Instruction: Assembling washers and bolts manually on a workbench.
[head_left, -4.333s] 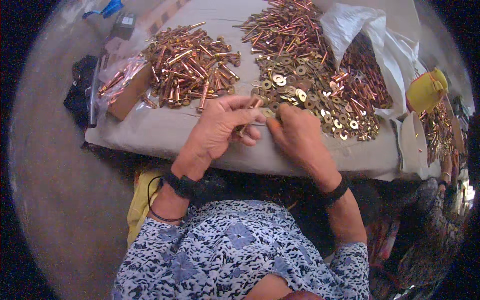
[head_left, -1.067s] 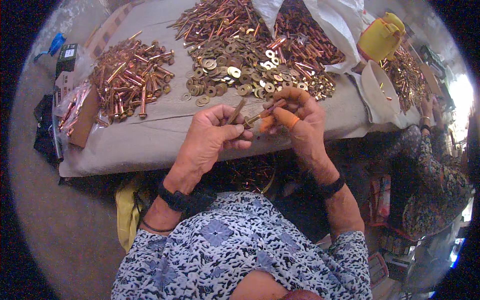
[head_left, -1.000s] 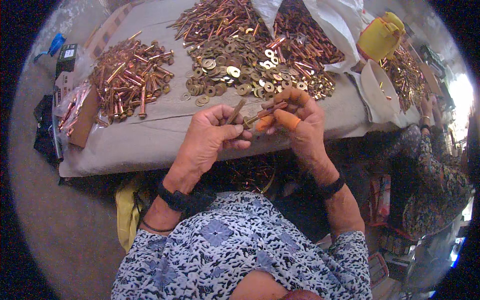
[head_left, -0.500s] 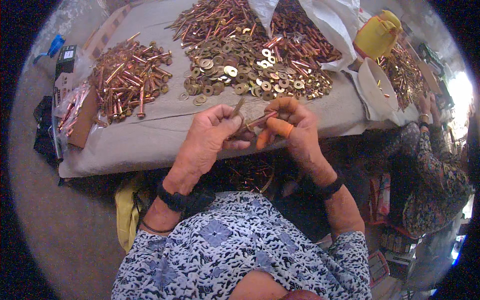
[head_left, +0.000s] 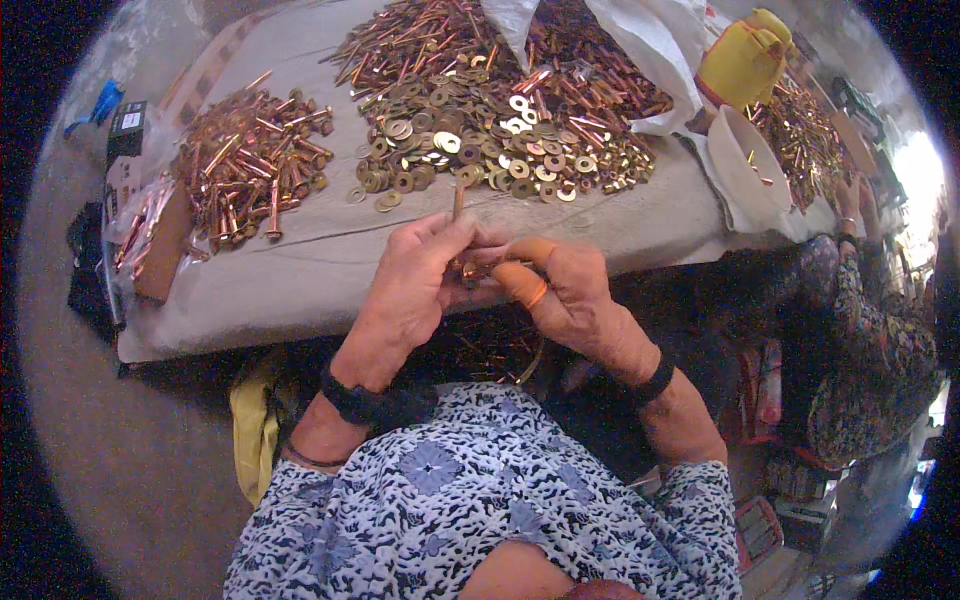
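Note:
Over the table's near edge, my two hands meet. My left hand is closed, with the shank of a brass-coloured bolt sticking up past its thumb. My right hand, orange covers on its thumb and finger, pinches at a small metal fastener between the hands; most of it is hidden by the fingers. Just beyond lies a heap of flat washers, with small nuts at its right end. A pile of bolts lies to the left.
A big bolt heap and white sacking are at the back. On the right stand a white tub and a yellow container. A cardboard box sits at the left edge. Another person's patterned sleeve shows far right.
My right hand has moved left and closed in against my left hand. The copper-coloured bolt it held is now mostly hidden. The shank in my left hand points more upright.

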